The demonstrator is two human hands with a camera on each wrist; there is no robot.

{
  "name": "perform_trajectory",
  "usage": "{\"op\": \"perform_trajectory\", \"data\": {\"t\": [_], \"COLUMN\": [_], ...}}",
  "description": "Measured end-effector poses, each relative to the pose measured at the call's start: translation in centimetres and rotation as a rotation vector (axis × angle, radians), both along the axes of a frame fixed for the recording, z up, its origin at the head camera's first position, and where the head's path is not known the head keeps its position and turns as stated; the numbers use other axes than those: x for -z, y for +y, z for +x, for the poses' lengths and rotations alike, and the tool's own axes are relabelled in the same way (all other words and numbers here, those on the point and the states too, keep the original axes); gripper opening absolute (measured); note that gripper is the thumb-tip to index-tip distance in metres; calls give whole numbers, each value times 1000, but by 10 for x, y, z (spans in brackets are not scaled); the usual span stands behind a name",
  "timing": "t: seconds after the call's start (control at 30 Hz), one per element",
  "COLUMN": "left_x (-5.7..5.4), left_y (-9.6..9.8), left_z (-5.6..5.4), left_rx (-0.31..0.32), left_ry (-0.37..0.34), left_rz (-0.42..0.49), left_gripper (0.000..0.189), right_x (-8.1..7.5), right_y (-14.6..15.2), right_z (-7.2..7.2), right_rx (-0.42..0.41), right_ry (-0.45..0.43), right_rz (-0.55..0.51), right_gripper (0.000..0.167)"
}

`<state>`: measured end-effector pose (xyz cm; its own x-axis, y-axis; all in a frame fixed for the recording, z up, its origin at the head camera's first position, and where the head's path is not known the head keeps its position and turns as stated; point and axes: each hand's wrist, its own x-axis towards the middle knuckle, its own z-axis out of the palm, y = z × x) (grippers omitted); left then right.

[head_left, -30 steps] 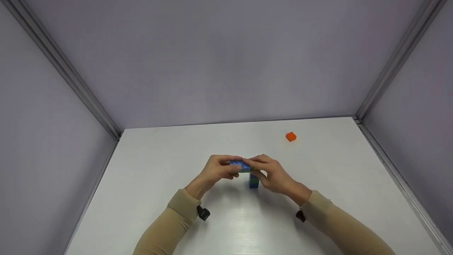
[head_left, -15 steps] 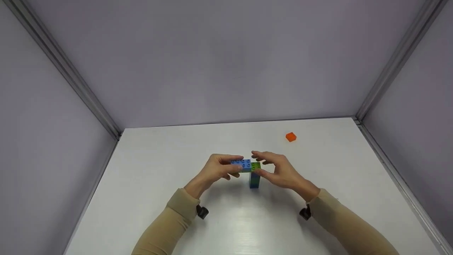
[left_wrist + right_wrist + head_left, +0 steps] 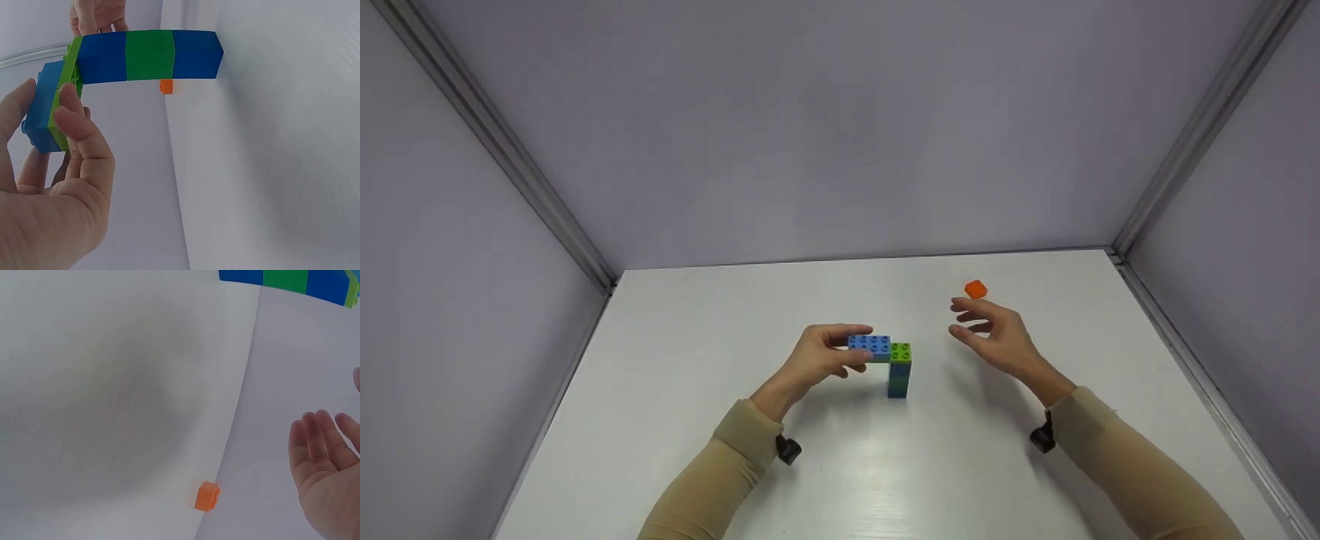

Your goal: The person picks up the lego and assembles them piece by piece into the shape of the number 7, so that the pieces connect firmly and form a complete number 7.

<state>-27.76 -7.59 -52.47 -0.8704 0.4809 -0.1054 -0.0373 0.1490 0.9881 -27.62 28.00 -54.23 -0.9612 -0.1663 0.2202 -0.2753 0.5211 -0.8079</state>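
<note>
My left hand pinches a light blue brick, thumb at its near side and fingers at the far side. Under that brick lies a thin lime green plate, whose studded right end tops a column of dark blue, green and dark blue bricks. The column stands upright on the table; the light blue brick overhangs to its left. My right hand hovers right of the column, fingers apart and holding nothing. Just beyond its fingertips is an orange brick, also visible low in the right wrist view.
The white table has walls behind it and at both sides. Metal profiles run along its right edge. A small black device is worn at each wrist.
My right hand has let go of the brick stack and moved right and away, towards the orange brick. The left hand stays in place, still holding the light blue brick.
</note>
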Motion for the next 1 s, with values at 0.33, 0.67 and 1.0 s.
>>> {"op": "perform_trajectory", "data": {"t": [0.33,0.67,1.0], "left_x": [-1,-1,-2], "left_y": [1,-1,-5], "left_z": [0,2,7], "left_rx": [-1,-20,-32], "left_ry": [15,13,22], "left_rz": [-4,-9,-18], "left_gripper": [50,45,45], "right_x": [6,17,17], "right_y": [32,50,57], "right_z": [-22,-48,-76], "right_rx": [108,186,210], "right_ry": [-65,-214,-342], "right_rz": [-6,43,62], "right_gripper": [52,61,67]}}
